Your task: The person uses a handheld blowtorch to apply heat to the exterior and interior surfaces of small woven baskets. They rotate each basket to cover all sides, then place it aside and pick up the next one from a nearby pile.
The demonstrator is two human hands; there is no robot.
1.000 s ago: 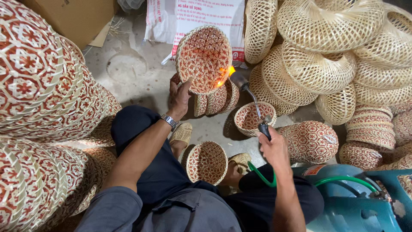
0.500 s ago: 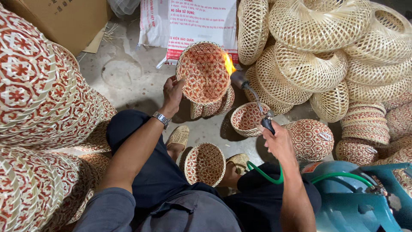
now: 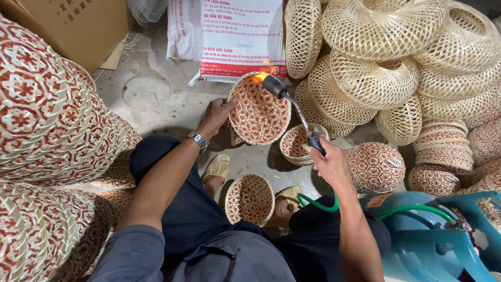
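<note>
1. Many patterned red baskets are piled at the left, and pale plain ones at the right; which are finished I cannot tell.
2. One red basket, gripped at its rim by the left hand, is tilted up off the floor, lower than a second ago.
3. Right hand is clenched on the gas torch, whose flame now licks the basket's top rim rather than its right side.
</note>
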